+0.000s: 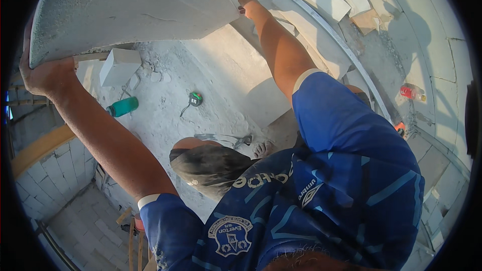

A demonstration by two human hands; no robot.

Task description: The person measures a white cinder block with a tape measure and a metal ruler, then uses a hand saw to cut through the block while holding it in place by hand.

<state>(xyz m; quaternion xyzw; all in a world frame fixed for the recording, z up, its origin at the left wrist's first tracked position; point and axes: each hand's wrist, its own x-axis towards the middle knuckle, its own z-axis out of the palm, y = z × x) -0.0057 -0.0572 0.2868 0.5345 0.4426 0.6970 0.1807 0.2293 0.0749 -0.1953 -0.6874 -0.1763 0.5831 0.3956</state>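
The left hand (46, 76) is curled around the near-left corner of the large grey rectangular concrete block (133, 7); the right hand (246, 3), half-curled, is at its right edge, grip I cannot tell. Between the 2 hands, the block seems lifted, not yet set down.

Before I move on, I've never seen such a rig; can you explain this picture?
There's no machine here: these are two bare human hands. This single picture comes from the left of two wide fisheye cameras worn on the head, looking down, so straight edges bend near the rim. The left hand grips one end of a large grey block; the right hand is at its opposite side, though its grip is partly hidden. On the dusty surface below lie a green bottle, a tape measure and a smaller white block.
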